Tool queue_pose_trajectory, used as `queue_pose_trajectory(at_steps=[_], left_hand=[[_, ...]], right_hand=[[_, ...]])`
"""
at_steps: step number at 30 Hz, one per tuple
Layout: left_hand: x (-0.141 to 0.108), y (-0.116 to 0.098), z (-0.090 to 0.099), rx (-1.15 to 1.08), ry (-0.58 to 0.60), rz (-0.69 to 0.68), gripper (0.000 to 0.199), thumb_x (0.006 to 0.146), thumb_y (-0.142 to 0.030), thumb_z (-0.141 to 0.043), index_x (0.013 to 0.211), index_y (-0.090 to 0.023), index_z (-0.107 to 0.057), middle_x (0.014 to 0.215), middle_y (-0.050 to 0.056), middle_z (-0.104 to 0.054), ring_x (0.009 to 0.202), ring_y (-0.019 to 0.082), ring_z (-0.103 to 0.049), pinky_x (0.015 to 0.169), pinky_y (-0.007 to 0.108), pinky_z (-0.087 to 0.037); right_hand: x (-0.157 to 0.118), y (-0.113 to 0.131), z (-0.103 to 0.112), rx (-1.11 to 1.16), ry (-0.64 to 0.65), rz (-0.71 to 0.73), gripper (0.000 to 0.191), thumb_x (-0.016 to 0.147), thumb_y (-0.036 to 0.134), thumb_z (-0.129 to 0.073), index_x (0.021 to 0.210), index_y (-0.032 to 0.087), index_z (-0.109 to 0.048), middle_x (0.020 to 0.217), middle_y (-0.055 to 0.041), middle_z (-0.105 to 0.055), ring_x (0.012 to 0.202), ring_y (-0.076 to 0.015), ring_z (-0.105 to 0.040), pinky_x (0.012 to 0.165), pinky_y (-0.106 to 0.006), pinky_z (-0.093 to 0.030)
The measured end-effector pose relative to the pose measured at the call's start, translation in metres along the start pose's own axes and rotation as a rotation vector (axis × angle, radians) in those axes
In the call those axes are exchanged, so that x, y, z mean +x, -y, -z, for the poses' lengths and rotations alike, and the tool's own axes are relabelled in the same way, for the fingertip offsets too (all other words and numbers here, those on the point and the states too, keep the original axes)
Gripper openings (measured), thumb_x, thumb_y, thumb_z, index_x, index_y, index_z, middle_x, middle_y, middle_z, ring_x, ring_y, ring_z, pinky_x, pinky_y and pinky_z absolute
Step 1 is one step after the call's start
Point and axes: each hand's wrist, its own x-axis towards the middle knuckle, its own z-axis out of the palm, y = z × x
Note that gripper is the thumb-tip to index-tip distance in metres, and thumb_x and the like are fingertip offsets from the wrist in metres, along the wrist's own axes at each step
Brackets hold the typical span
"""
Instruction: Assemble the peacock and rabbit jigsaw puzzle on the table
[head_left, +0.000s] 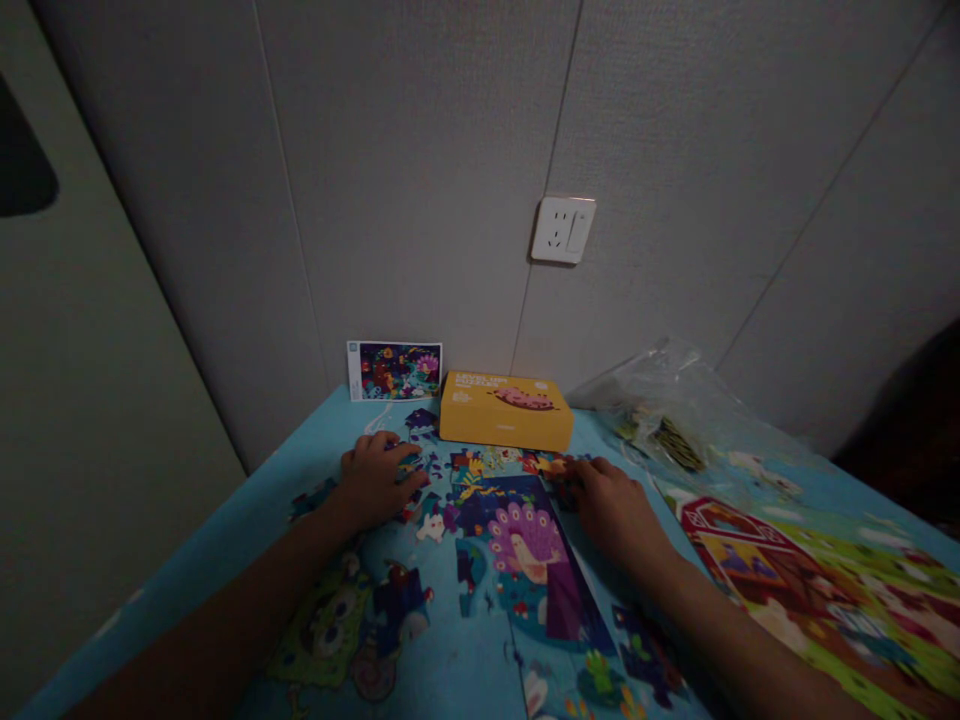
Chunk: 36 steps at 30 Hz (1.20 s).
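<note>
My left hand [381,480] rests over loose puzzle pieces left of centre, fingers apart and bent over them; no piece is seen lifted. My right hand [600,495] lies at the right end of a row of joined pieces [499,462], its fingers bent down on dark pieces; whether it grips one is hidden. Between the hands is a partly joined puzzle with a pink peacock [525,540]. Loose dark pieces [401,600] lie nearer me on the left, and others [646,645] lie below my right forearm.
A yellow puzzle box [506,412] stands at the back, beside a picture card [396,371] leaning on the wall. A clear plastic bag [675,420] with pieces inside lies at the back right. A farm puzzle [817,590] covers the right side of the blue cloth [217,570].
</note>
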Motion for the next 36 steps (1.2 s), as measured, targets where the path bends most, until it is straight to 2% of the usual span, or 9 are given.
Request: queue_pose_trajectory(at_steps=[2,6,11,18,25,28,31,33,36], left_hand=[[-0.001,0.000,-0.001,-0.018,-0.011,-0.006,0.040,0.079,-0.048,-0.062,0.115,-0.030,-0.067,0.122,0.009,-0.056,0.115,0.033,-0.049,0.093,0.050,-0.041],[-0.001,0.001,-0.001,-0.043,-0.003,-0.010,0.035,0.078,-0.047,-0.064,0.109,-0.032,-0.068,0.121,0.008,-0.057,0.115,0.031,-0.049,0.093,0.048,-0.041],[-0.001,0.000,-0.001,-0.046,-0.001,-0.022,0.039,0.075,-0.050,-0.066,0.108,-0.030,-0.068,0.120,0.009,-0.056,0.115,0.033,-0.049,0.093,0.050,-0.040],[0.000,-0.001,-0.002,-0.068,0.004,-0.011,0.034,0.073,-0.042,-0.069,0.103,-0.027,-0.067,0.123,0.008,-0.055,0.119,0.032,-0.046,0.096,0.049,-0.039],[0.001,-0.001,-0.004,-0.111,-0.058,-0.058,0.034,0.070,-0.033,-0.071,0.101,-0.023,-0.061,0.117,0.007,-0.060,0.115,0.031,-0.049,0.093,0.045,-0.040],[0.001,-0.002,-0.002,-0.149,-0.078,-0.101,0.035,0.069,-0.030,-0.071,0.100,-0.022,-0.058,0.112,0.007,-0.062,0.112,0.030,-0.051,0.093,0.044,-0.039],[0.000,-0.005,0.002,-0.165,-0.080,-0.126,0.034,0.069,-0.028,-0.071,0.100,-0.021,-0.058,0.109,0.006,-0.064,0.111,0.031,-0.051,0.091,0.044,-0.039],[0.000,-0.008,0.005,-0.170,-0.066,-0.127,0.033,0.069,-0.027,-0.071,0.100,-0.021,-0.058,0.110,0.006,-0.064,0.111,0.031,-0.052,0.090,0.044,-0.040],[-0.001,-0.011,0.010,-0.187,-0.046,-0.125,0.034,0.070,-0.026,-0.072,0.101,-0.022,-0.059,0.111,0.006,-0.064,0.111,0.031,-0.051,0.090,0.044,-0.039]], right_hand=[[0.000,0.001,0.000,-0.003,0.003,-0.003,0.037,0.091,0.009,-0.043,0.124,0.017,-0.060,0.115,-0.0136,-0.063,0.103,-0.0271,-0.061,0.078,-0.033,-0.040],[-0.001,0.002,0.002,-0.006,0.006,-0.001,0.036,0.092,0.011,-0.043,0.123,0.017,-0.060,0.116,-0.0137,-0.063,0.103,-0.0267,-0.061,0.078,-0.033,-0.040],[-0.003,0.003,0.003,0.004,0.002,0.001,0.034,0.092,0.015,-0.045,0.124,0.016,-0.059,0.114,-0.0140,-0.063,0.102,-0.0278,-0.061,0.077,-0.033,-0.040],[-0.004,0.006,0.007,0.024,0.010,-0.007,0.033,0.093,0.017,-0.046,0.123,0.015,-0.059,0.114,-0.0146,-0.063,0.100,-0.0268,-0.062,0.078,-0.033,-0.040],[-0.002,0.002,0.003,0.076,-0.018,-0.015,0.031,0.090,0.018,-0.052,0.120,0.015,-0.061,0.113,-0.0154,-0.063,0.097,-0.0261,-0.064,0.079,-0.032,-0.043],[-0.001,-0.001,0.003,0.230,-0.070,-0.009,0.030,0.085,0.017,-0.058,0.114,0.013,-0.063,0.107,-0.0147,-0.066,0.093,-0.0249,-0.065,0.077,-0.031,-0.045],[0.002,-0.005,0.004,0.504,-0.107,-0.046,0.028,0.081,0.018,-0.060,0.108,0.015,-0.064,0.094,-0.0084,-0.072,0.078,-0.0204,-0.067,0.068,-0.028,-0.046],[0.007,-0.009,0.003,0.688,-0.165,-0.094,0.022,0.077,0.022,-0.061,0.098,0.017,-0.067,0.082,-0.0050,-0.073,0.070,-0.0195,-0.067,0.065,-0.029,-0.046],[0.016,-0.015,-0.002,1.005,-0.252,-0.157,0.020,0.069,0.031,-0.069,0.082,0.017,-0.068,0.072,-0.0053,-0.072,0.067,-0.0212,-0.067,0.064,-0.031,-0.048]])
